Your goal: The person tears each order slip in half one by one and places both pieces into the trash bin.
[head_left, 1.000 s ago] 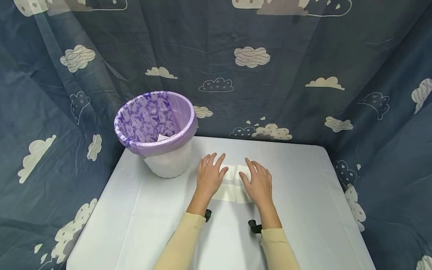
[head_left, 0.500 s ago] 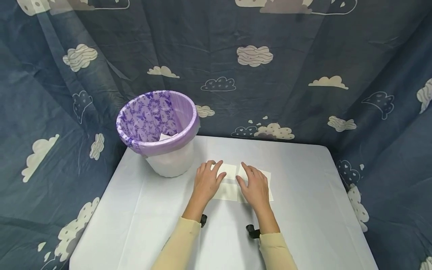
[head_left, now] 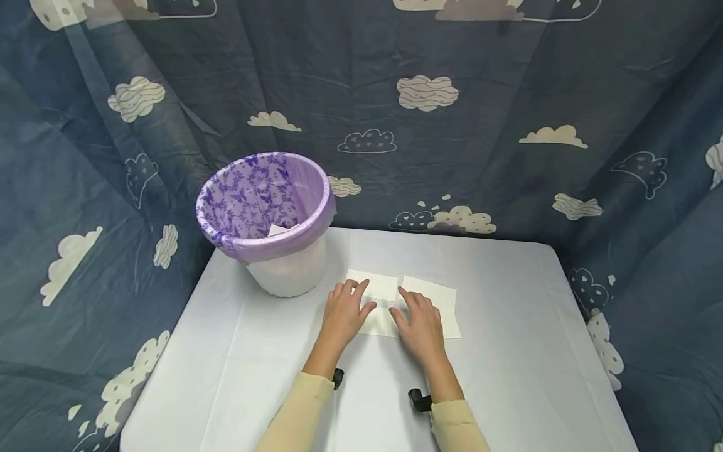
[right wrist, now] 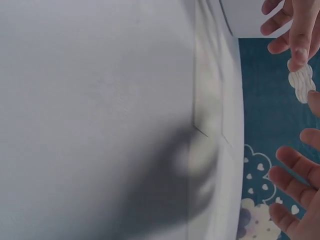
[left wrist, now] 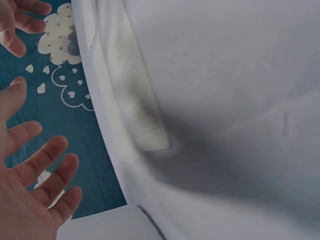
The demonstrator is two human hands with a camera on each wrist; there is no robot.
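Observation:
Several cream paper pieces with faint lines lie flat on the white table, in two rows: an upper left piece (head_left: 381, 285), an upper right piece (head_left: 440, 290), and others below, partly covered by my hands. My left hand (head_left: 341, 316) hovers over the left edge of the pieces, fingers spread and loosely bent, holding nothing. Over the right-hand pieces is my right hand (head_left: 422, 328), likewise relaxed, its thumb toward the left one. In the left wrist view a shadow falls across a paper piece (left wrist: 142, 95) below the left hand (left wrist: 37, 185).
A white bin (head_left: 285, 267) with a purple butterfly-patterned liner (head_left: 248, 188) stands at the table's back left. Inside it a white scrap (head_left: 277, 230) shows. Behind the white table (head_left: 508, 351) hangs a dark blue curtain (head_left: 316, 69) with clouds.
Both hands have drawn back a little toward the person, uncovering more of the upper paper pieces. The papers keep their arrangement, and the head view has shifted slightly.

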